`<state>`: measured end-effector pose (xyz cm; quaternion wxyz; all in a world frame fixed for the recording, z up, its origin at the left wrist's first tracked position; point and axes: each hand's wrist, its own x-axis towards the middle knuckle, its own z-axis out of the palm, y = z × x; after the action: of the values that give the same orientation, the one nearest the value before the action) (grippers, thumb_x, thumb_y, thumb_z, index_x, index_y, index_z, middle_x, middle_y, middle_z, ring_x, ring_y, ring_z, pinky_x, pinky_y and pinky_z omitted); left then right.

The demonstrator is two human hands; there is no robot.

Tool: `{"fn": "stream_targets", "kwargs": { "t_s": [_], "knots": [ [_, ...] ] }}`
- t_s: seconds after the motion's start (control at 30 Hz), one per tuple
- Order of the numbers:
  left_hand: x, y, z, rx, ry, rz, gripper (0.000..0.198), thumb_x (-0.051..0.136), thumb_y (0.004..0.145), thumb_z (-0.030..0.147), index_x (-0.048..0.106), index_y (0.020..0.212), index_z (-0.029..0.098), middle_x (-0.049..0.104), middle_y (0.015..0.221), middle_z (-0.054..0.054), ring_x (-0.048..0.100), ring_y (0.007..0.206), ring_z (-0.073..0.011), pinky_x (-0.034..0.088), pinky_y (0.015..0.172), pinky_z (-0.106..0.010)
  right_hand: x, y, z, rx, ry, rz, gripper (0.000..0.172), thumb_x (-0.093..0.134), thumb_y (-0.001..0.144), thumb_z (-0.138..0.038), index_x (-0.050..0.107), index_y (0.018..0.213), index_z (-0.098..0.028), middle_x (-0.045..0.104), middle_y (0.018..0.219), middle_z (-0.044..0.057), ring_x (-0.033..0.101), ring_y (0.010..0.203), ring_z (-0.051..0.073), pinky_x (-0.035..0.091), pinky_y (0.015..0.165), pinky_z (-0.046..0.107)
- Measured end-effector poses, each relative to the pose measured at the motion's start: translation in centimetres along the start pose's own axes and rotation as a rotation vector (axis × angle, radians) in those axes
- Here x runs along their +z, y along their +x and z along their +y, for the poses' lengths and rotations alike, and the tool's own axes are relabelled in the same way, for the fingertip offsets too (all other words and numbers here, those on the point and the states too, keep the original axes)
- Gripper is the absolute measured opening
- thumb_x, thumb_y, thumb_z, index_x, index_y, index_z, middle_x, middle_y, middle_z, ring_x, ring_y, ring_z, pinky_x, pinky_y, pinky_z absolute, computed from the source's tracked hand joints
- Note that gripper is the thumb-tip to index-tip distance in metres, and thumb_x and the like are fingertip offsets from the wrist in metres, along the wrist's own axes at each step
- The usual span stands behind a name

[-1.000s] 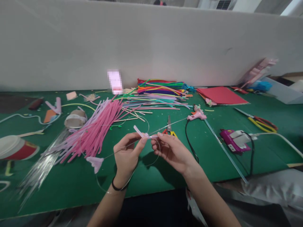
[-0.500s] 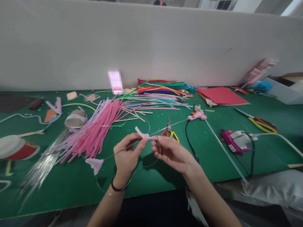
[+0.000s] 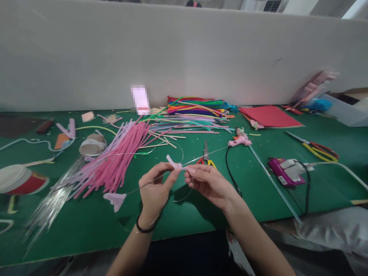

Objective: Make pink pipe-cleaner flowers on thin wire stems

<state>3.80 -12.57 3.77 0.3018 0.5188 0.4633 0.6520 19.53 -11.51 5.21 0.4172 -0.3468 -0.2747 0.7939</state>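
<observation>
Both left hand (image 3: 155, 186) and right hand (image 3: 214, 186) are pinching a lilac strip (image 3: 171, 160), glue gun (image 3: 239, 141) at two o'clock. We should be pinching lightly, close together.

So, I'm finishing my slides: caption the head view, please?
Left hand and right hand pinch a pale lilac strip above a green table.

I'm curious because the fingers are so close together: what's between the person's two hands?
In the head view, a lilac strip lies between the left hand and the right hand, pinched in the fingertips of both.
</observation>
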Motion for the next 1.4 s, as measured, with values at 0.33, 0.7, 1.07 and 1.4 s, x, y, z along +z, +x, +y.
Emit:
{"fn": "stream_targets", "kwargs": {
  "t_s": [0.33, 0.7, 1.07, 1.4],
  "knots": [
    [-0.1, 0.1, -0.4, 0.046, 0.006, -0.037, 0.008, 0.076, 0.075, 0.020, 0.073, 0.081, 0.018, 0.072, 0.081, -0.003, 0.068, 0.076, -0.0158, 0.056, 0.074, -0.026, 0.6, -0.2, 0.3, -0.323, -0.323, 0.151, 0.025, 0.082, 0.067, -0.029, 0.068, 0.084, -0.018, 0.069, 0.068, -0.001, 0.064, 0.065, 0.010, 0.052, 0.066, 0.023],
    [-0.1, 0.2, 0.3, -0.040, 0.031, -0.032, 0.011, 0.077, 0.073, 0.026, 0.071, 0.078, 0.018, 0.072, 0.080, -0.003, 0.069, 0.076, -0.0179, 0.057, 0.074, -0.028, -0.8, -1.3, 0.1, -0.372, -0.478, 0.213, 0.027, 0.068, 0.081, -0.045, 0.069, 0.089, -0.019, 0.071, 0.074, 0.004, 0.067, 0.068, 0.016, 0.053, 0.067, 0.029],
    [-0.4, 0.6, 0.2, -0.097, 0.071, -0.161, 0.013, 0.070, 0.081, 0.031, 0.072, 0.084, 0.019, 0.074, 0.080, -0.004, 0.070, 0.076, -0.0181, 0.056, 0.074, -0.027, -0.3, -2.3, 0.0, -0.766, -1.030, 0.428, 0.016, 0.059, 0.089, -0.036, 0.070, 0.088, -0.024, 0.069, 0.081, 0.004, 0.061, 0.072, 0.018, 0.047, 0.068, 0.031],
    [-0.8, 1.1, 0.8, -0.233, -0.040, -0.291, 0.021, 0.069, 0.082, 0.037, 0.071, 0.083, 0.016, 0.073, 0.075, -0.005, 0.070, 0.069, -0.0183, 0.056, 0.069, -0.028, -0.9, -1.6, -0.3, -0.963, -1.484, 0.287, 0.015, 0.056, 0.093, -0.030, 0.071, 0.095, -0.025, 0.072, 0.092, 0.004, 0.060, 0.093, 0.021, 0.038, 0.087, 0.039]
  ]
}}
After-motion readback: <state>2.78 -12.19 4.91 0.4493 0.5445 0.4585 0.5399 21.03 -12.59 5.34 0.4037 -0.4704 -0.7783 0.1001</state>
